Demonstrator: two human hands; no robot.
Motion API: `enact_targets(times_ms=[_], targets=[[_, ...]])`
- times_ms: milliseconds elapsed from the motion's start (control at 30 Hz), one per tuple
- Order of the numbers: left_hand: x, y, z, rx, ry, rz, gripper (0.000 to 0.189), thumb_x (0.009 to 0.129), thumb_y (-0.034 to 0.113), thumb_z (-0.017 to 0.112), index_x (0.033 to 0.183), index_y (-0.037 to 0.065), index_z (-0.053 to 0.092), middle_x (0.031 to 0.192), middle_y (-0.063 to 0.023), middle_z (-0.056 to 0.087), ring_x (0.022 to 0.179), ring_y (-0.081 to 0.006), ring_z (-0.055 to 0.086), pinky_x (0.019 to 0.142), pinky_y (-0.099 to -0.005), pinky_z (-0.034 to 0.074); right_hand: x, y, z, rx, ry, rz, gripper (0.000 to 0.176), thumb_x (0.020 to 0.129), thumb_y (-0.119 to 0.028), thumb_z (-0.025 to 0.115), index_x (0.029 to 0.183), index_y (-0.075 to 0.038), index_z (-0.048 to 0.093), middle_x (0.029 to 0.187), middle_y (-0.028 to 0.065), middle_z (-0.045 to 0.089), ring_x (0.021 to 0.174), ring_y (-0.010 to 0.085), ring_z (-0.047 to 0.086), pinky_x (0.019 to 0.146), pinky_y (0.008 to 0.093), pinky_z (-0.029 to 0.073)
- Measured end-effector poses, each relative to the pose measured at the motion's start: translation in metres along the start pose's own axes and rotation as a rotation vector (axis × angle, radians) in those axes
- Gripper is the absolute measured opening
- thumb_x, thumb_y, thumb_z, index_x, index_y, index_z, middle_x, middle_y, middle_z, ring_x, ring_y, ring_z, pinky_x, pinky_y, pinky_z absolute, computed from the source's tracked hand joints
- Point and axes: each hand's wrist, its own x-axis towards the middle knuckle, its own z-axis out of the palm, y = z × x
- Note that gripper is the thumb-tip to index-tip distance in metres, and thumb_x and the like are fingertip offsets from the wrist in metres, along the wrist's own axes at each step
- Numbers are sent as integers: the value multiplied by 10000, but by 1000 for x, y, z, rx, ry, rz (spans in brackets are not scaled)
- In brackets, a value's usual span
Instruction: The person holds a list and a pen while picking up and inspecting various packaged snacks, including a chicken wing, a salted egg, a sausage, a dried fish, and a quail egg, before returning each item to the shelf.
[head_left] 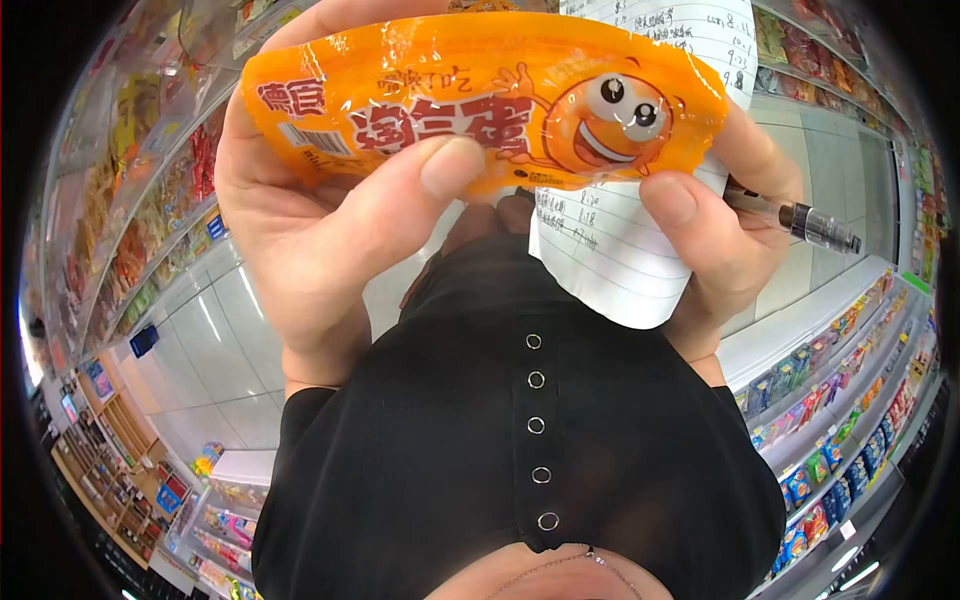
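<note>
An orange snack packet [440, 60], printed with a smiling round cartoon face and red Chinese characters, is held up across both hands. My left hand [310, 230] is closed on its left end, thumb pressed on the front and fingers behind. My right hand [735, 235] pinches the lower right corner. That same hand also keeps a pen [800, 220] with a clear, dark-tipped barrel, and a lined paper sheet [625, 265] with handwritten words and numbers. The sheet hangs behind the packet, which hides its middle.
Shelves of packaged snacks [150, 190] curve along the left. More racks of bagged goods [830, 430] stand at the lower right. Wooden shelving [110, 460] is at the lower left, beyond the pale tiled floor [215, 340]. My black shirt [450, 430] fills the lower middle.
</note>
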Motion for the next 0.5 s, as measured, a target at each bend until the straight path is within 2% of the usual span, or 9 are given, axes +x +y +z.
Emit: enact_targets(times_ms=[33, 100, 133, 200, 300, 367, 433, 500], targets=[[1, -1, 0, -5, -8, 16, 574, 722, 60, 663, 1237, -82, 453, 1226, -167, 524, 1026, -212, 591, 889, -334, 483, 0, 1, 1, 15, 11, -8, 403, 662, 74, 680, 1060, 66, 618, 925, 130, 664, 805, 148, 629, 733, 235, 484], [3, -3, -2, -16, -25, 45, 556, 732, 51, 654, 1234, -81, 456, 1208, -170, 535, 1011, -209, 599, 869, -329, 496, 0, 1, 2, -46, -5, -17, 430, 657, 54, 660, 1083, 75, 601, 975, 172, 643, 863, 205, 623, 787, 298, 480], [4, -3, -2, -33, -36, 33, 555, 737, 48, 649, 1239, -79, 450, 1194, -171, 543, 1002, -209, 603, 862, -328, 502, 0, -1, 0, -121, -33, -17, 458, 654, 37, 639, 1105, 86, 584, 1027, 216, 621, 924, 265, 617, 845, 365, 477], [5, -2, -3, -69, -61, 6, 552, 749, 43, 638, 1250, -76, 438, 1165, -173, 559, 984, -209, 612, 848, -327, 515, 1, -4, 1, -201, -58, -8, 488, 649, 12, 620, 1126, 99, 566, 1077, 255, 602, 984, 315, 611, 905, 418, 470], [6, 0, -6, -121, -9, -39, 573, 757, 51, 633, 1270, -73, 409, 1120, -171, 580, 947, -210, 625, 817, -328, 536, 3, 2, 1, -166, -42, -36, 495, 641, -7, 629, 1118, 108, 567, 1069, 241, 608, 981, 290, 609, 911, 382, 458], [5, -1, -4, -134, 13, -32, 575, 760, 53, 632, 1272, -66, 400, 1103, -175, 584, 914, -233, 637, 707, -333, 574, 6, 15, -5, -64, -7, -137, 499, 633, -16, 632, 1110, 114, 569, 1063, 233, 611, 983, 275, 606, 916, 359, 448], [1, 2, 4, -143, -14, -51, 567, 759, 49, 635, 1267, -55, 406, 1103, -180, 583, 897, -248, 643, 634, -327, 585, 11, 11, -5, -112, -23, -121, 494, 628, -5, 621, 1105, 114, 572, 1063, 231, 611, 992, 273, 603, 926, 354, 442], [-5, 5, 11, -267, 25, -177, 519, 739, 9, 660, 1199, 7, 420, 1037, -161, 609, 887, -235, 644, 702, -334, 563, 16, 6, 0, -132, -16, -78, 488, 623, 5, 613, 1098, 112, 577, 1059, 229, 614, 991, 272, 605, 927, 350, 443]])
